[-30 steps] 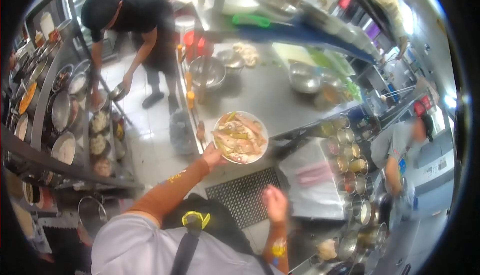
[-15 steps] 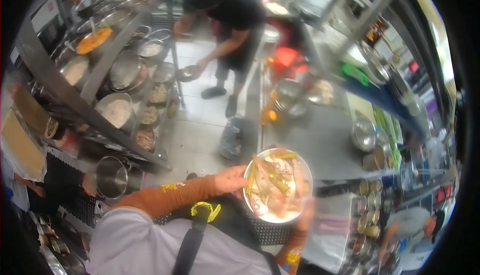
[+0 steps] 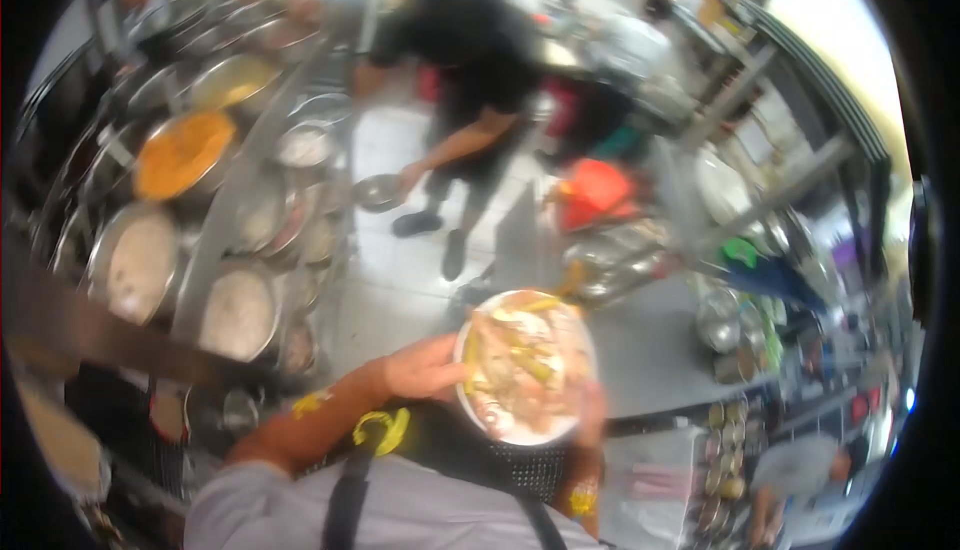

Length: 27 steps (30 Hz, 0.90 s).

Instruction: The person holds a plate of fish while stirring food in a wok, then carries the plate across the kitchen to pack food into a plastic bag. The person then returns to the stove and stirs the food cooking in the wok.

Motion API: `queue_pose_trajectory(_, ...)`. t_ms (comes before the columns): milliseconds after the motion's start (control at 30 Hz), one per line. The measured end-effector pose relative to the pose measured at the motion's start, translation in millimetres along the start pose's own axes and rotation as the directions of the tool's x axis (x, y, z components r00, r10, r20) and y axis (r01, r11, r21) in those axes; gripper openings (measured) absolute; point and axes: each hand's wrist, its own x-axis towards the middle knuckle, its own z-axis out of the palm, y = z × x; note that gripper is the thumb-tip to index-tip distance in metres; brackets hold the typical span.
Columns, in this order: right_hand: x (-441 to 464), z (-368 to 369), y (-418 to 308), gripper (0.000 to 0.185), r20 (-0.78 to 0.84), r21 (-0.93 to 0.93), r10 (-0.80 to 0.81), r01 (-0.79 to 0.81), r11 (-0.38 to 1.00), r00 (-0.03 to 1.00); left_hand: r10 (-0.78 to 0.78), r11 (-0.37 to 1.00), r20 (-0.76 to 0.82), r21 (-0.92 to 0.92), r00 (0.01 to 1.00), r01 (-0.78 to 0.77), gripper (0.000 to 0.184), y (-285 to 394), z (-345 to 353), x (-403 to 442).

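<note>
Blur smears the right hand (image 3: 590, 410) at the lower-right rim of a round white bowl (image 3: 536, 439) just below the middle of the frame, so how far it is closed cannot be told, while the left hand (image 3: 428, 368), partly closed, grips the bowl's left edge, its fingertips hard to make out. Glossy, pale and yellow-green food (image 3: 525, 358), too soft-edged to identify, fills the bowl, which hides part of the smooth grey tabletop (image 3: 660, 355).

The bowl (image 3: 525, 441) is white, its food (image 3: 520, 362) pinkish, cream and yellow-green; the left sleeve (image 3: 272, 439) is brown with yellow markings, the surface (image 3: 655, 365) grey.
</note>
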Motion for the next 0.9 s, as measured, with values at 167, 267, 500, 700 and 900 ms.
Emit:
queue_pose_trajectory(167,31,16,-21,0.036,0.053,-0.144,-0.087,0.094,0.985,0.995,-0.073,0.974,-0.161,0.201,0.984,0.105,0.048,-4,-13,1)
queue_pose_trajectory(267,37,24,-55,0.036,0.097,0.217,0.036,-0.057,0.975,0.995,-0.069,0.963,-0.214,0.241,0.974,0.121,0.047,3,-4,1)
queue_pose_trajectory(500,34,11,-53,0.037,0.139,0.347,0.0,-0.049,0.937,0.99,-0.053,0.959,-0.196,0.263,0.979,0.105,0.042,12,6,12)
queue_pose_trajectory(700,27,8,-56,0.043,0.074,0.265,-0.039,0.018,0.964,0.997,-0.067,0.957,-0.124,0.273,0.99,0.099,0.049,6,-4,25)
queue_pose_trajectory(900,23,7,-47,0.042,0.054,0.25,0.031,-0.044,0.967,0.998,-0.099,0.957,-0.093,0.263,0.991,0.12,0.046,10,-10,33)
